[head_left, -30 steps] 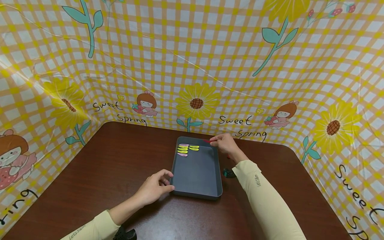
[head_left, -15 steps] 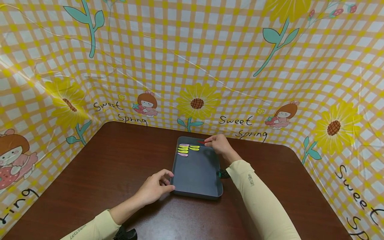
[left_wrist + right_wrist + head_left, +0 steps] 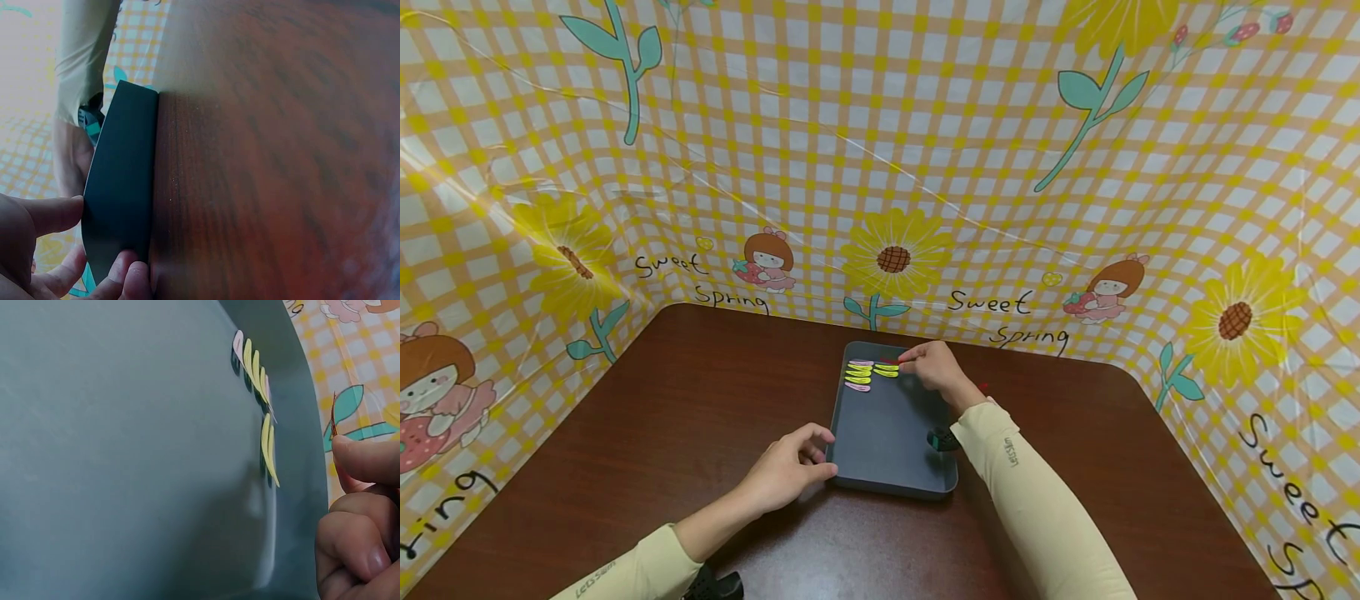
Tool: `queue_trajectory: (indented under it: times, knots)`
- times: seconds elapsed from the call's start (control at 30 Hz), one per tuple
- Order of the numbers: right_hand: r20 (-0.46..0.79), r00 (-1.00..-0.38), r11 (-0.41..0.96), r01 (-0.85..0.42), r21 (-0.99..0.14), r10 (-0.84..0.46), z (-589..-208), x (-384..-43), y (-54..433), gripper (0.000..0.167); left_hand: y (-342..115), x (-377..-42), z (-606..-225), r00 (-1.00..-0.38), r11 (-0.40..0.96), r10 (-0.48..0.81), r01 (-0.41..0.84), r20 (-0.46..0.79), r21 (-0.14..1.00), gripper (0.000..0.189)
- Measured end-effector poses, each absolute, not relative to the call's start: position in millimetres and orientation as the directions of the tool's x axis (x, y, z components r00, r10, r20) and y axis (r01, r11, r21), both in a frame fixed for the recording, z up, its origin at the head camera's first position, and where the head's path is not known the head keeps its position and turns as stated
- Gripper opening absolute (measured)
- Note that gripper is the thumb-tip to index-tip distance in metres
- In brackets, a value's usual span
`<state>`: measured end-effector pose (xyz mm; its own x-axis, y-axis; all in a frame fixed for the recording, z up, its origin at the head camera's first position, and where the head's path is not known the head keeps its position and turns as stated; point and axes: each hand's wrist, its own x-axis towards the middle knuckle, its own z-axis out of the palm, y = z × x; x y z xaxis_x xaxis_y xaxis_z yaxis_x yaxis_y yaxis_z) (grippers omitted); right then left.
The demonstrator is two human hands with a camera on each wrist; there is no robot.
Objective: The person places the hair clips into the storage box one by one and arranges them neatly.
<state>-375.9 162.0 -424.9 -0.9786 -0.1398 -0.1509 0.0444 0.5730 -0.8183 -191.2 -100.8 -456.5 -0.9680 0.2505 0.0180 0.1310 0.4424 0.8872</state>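
A dark grey tray lies on the table with snap hair clips in its far left part. Yellow hair clips with a pink hair clip at each end form one column. Two yellow clips sit to the right of it. My right hand pinches a red hair clip between thumb and forefinger, over the tray's far end. My left hand rests against the tray's near left outer wall, thumb and fingertips touching it, also in the left wrist view.
A dark brown table surrounds the tray. Checked cloth with sunflowers rises behind and at both sides. A small red object shows right of the tray, partly hidden by my right wrist.
My right hand has moved left over the tray's far end, carrying the red hair clip toward the two yellow clips. The left hand and the tray stay in place.
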Motion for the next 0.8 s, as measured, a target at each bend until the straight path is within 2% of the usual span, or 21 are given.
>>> queue_trajectory:
  times: [0.4, 0.8]
  knots:
    - [-0.136, -0.985, 0.563, 0.055, -0.825, -0.102, -439, -372, 149, 0.016, -101, -191, -456, -0.968, 0.438, 0.25, 0.12, 0.008, 0.891, 0.035]
    - [-0.063, -0.998, 0.591, 0.037, -0.806, -0.023, -451, -365, 140, 0.014, -101, -191, -455, -0.968, 0.435, 0.249, 0.121, 0.01, 0.892, 0.036]
